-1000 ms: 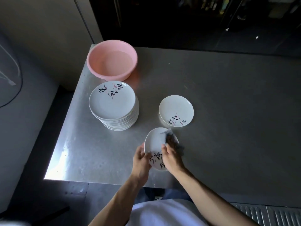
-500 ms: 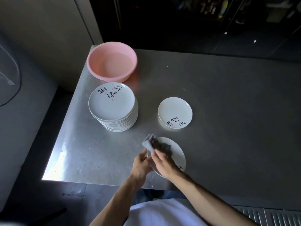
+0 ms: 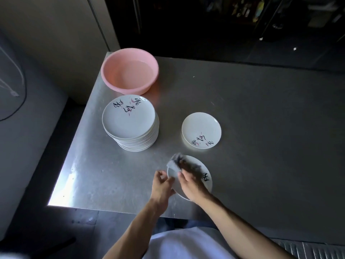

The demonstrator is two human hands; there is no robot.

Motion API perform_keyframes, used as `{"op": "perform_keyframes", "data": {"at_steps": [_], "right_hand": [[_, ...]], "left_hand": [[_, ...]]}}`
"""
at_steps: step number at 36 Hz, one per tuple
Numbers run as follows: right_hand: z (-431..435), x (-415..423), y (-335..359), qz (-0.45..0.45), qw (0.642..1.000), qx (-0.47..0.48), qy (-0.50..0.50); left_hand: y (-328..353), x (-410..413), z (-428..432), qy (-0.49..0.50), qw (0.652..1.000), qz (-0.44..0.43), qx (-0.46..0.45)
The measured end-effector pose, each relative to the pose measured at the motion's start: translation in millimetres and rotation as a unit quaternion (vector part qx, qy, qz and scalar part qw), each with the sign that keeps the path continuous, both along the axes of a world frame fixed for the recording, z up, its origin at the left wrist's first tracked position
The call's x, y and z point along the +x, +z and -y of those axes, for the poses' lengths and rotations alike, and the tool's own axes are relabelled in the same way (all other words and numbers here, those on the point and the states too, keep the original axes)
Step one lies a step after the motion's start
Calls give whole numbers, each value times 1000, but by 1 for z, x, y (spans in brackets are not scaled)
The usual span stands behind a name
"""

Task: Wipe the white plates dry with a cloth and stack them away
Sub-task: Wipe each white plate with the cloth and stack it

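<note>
A white plate (image 3: 202, 170) with black brush lettering is held near the table's front edge. My left hand (image 3: 162, 185) grips its left rim. My right hand (image 3: 190, 181) holds a grey cloth (image 3: 175, 162) pressed on the plate's face; the cloth bunches over the plate's upper left rim. A tall stack of white plates (image 3: 130, 124) stands to the left. One white plate (image 3: 201, 130) lies alone on the table just beyond the held plate.
A pink basin (image 3: 129, 71) holding water sits at the back left corner of the steel table (image 3: 261, 128). The table's left and front edges are close to the stack and my hands. Dark shelving lies beyond the far edge.
The held plate has turned, so its lettering moved from the near left side to the right. The cloth slid from the plate's upper right to its upper left rim.
</note>
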State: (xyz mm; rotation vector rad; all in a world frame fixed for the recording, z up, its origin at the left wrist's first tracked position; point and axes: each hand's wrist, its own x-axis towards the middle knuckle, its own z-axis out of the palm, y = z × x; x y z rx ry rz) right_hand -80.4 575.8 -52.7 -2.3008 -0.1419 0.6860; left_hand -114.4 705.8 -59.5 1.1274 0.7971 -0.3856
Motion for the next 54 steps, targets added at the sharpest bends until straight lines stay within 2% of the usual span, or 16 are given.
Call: {"op": "perform_keyframes", "data": {"at_steps": [2, 4, 10, 12, 15, 17, 22, 24, 27, 32, 36, 38, 40, 43, 50, 54], "right_hand": [[5, 10, -4, -3, 992, -103, -71], [6, 15, -5, -1, 981, -137, -135], [-1, -7, 4, 35, 997, 72, -5], [7, -1, -3, 51, 998, 33, -5], [17, 10, -9, 49, 986, -112, -112], [19, 13, -7, 33, 984, -93, -151], [18, -2, 8, -8, 992, 106, -65], [17, -6, 9, -16, 992, 125, -14], [17, -1, 2, -4, 996, 89, 5], [20, 14, -10, 35, 987, -108, -110], [6, -5, -8, 50, 999, 13, 10], [4, -11, -10, 85, 995, 18, 50], [7, -7, -17, 111, 992, -63, 26], [11, 1, -13, 72, 984, -135, -93], [4, -16, -2, 44, 995, 89, -15], [11, -8, -14, 74, 997, -17, -17]], "left_hand": [[1, -1, 3, 14, 1000, 4, -14], [3, 2, 5, 3, 1000, 10, -26], [15, 3, 9, -101, 994, 41, -14], [14, 3, 7, -94, 995, 37, -10], [15, 0, 11, -47, 998, 37, -14], [14, 1, 15, -2, 1000, 26, -12], [11, 14, 6, 48, 996, -7, 80], [12, 13, 4, 21, 997, -17, 75], [13, 4, 5, -6, 998, -11, 55], [13, 0, 7, -11, 1000, 8, 25], [17, -3, 6, -75, 996, 40, 11], [17, -6, 3, -75, 996, 41, 13], [15, -7, 1, -56, 997, 50, 19], [16, -5, 5, -3, 998, 52, 26], [12, 7, -4, 13, 996, -26, 85], [10, 4, -5, 4, 998, -23, 58]]}}
